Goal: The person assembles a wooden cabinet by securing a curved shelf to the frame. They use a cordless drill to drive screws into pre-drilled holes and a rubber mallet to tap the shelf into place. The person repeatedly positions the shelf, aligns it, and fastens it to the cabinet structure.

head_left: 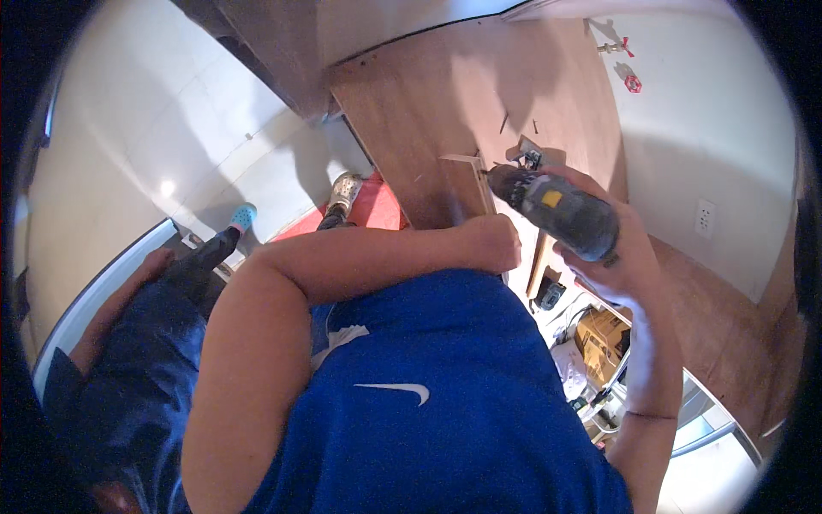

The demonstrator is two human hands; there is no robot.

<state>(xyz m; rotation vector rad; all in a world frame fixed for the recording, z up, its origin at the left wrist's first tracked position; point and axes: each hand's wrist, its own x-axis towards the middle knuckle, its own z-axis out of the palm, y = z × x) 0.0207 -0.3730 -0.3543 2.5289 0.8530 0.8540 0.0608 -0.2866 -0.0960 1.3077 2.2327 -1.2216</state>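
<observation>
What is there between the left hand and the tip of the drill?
In the head view, a small wooden block stands between the left hand and the drill in the right hand, against the large board.

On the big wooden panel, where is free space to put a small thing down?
The large brown wooden panel is bare across its upper middle, between its left edge and the white wall. It is crowded lower right, where the right hand holds the dark cordless drill against the small wooden block beside the left hand.

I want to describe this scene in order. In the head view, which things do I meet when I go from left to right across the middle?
Turquoise shoe → grey shoe → small wooden block → cordless drill held in the right hand → wall socket.
</observation>
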